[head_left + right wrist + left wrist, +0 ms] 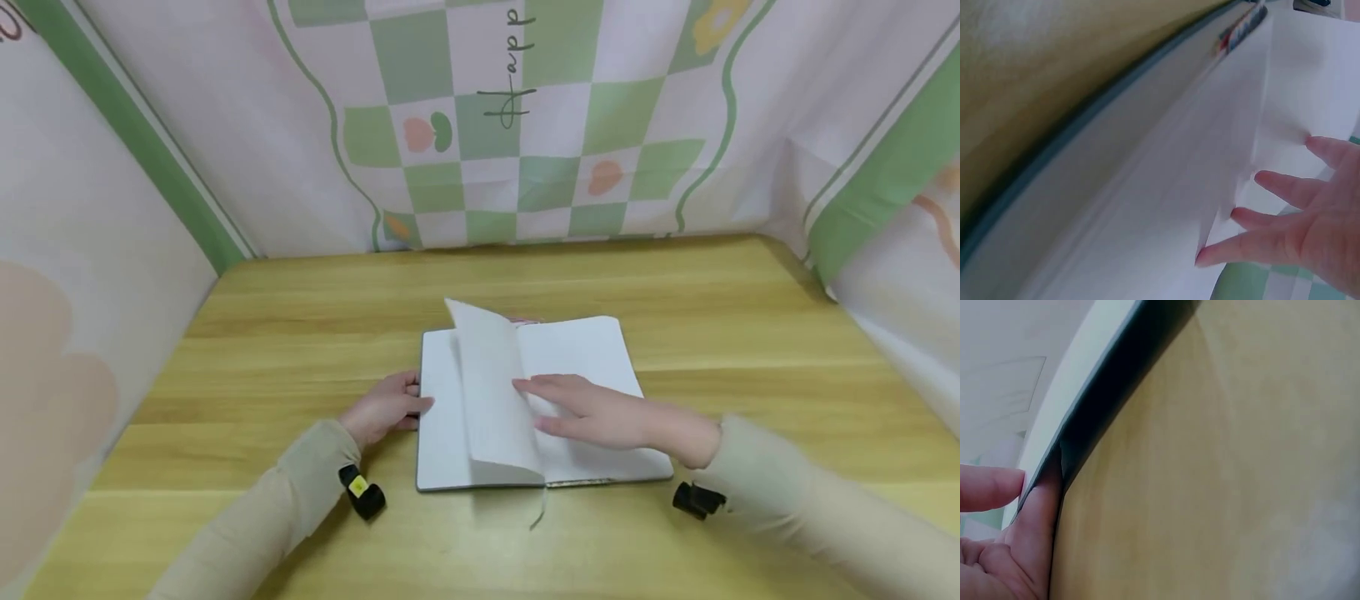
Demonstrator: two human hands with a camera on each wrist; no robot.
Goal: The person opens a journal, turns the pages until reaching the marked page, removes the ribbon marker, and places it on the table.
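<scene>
So there's an open notebook [525, 400] lying flat around the middle of the wooden surface [750, 333], a bit closer to the near edge than the far one, and it's showing blank white pages. The left hand [384, 408] is sitting at the notebook's left edge, with fingertips pressing on the margin of the left page; in the left wrist view you can see a finger [1038, 531] lying right against the dark cover edge [1110, 394] where it's meeting the surface, and the fingers are looking pretty straight, not wrapped around anything. The right hand [600, 412] is resting over the right page with its fingers stretched out and spread apart, and the fingertips [1210, 253] are touching a loose page [491, 392] that's standing up near the spine, curving up and leaning toward the left side. From the right wrist view the page [1260, 125] is bowing a little where the fingers are meeting it, and I can't really tell whether the thumb is behind it or not. A thin ribbon bookmark [538, 510] is hanging out of the bottom of the spine toward the near edge of the surface. Both sleeves are a pale beige, and there's a small black device on each wrist, the left one [362, 492] with a yellow spot on it. A checkered green, white and pink cloth [525, 150] is hanging along the far edge and around both sides of the surface.
</scene>
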